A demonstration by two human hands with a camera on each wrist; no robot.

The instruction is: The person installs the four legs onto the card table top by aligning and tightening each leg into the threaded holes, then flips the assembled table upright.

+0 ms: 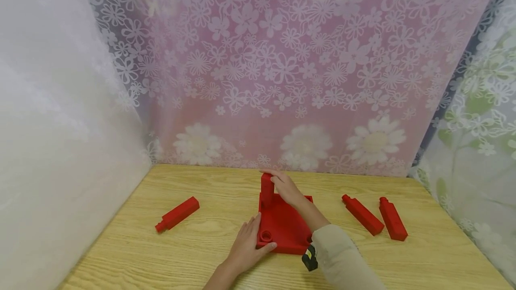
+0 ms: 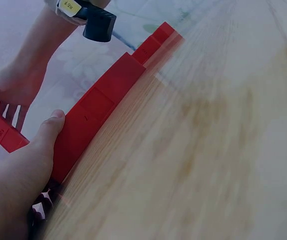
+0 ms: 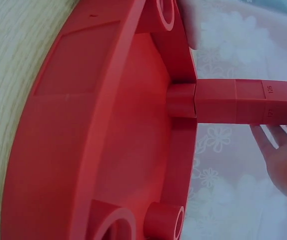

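Note:
A red square tabletop (image 1: pixel 284 225) with raised walls and round corner sockets lies on the wooden table. At its far left corner a red square leg (image 1: pixel 267 190) stands upright, its lower end at the socket, as the right wrist view also shows for the leg (image 3: pixel 233 101). My right hand (image 1: pixel 287 189) holds the top end of this leg between thumb and fingers. My left hand (image 1: pixel 245 241) grips the near left corner of the tabletop, thumb along the front wall and fingers along the left wall. The near left socket (image 1: pixel 266 236) is vacant; my right forearm partly hides the right side.
One loose red leg (image 1: pixel 179 214) lies on the left of the wooden table (image 1: pixel 161 263). Two more, a slanted leg (image 1: pixel 364 215) and its neighbour leg (image 1: pixel 393 220), lie on the right. A flowered curtain (image 1: pixel 258 79) closes off the back.

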